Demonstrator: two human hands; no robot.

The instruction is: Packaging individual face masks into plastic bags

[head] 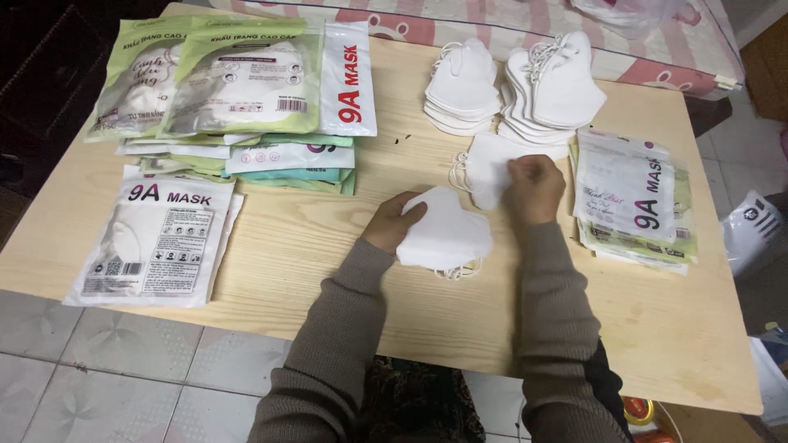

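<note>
My left hand (392, 221) grips a small stack of white folded face masks (447, 232) at the middle of the wooden table (312, 246), ear loops hanging from its lower edge. My right hand (534, 189) pinches a single white mask (484, 168) that lies flat just beyond the stack. Two taller piles of white masks (464, 86) (554, 86) stand further back on the table.
Flat mask packets (632, 201) are stacked at the right of my right hand. More packets lie at the left front (156, 242) and in a green and white heap (238, 90) at the back left. A striped cloth (525, 20) lies behind the table.
</note>
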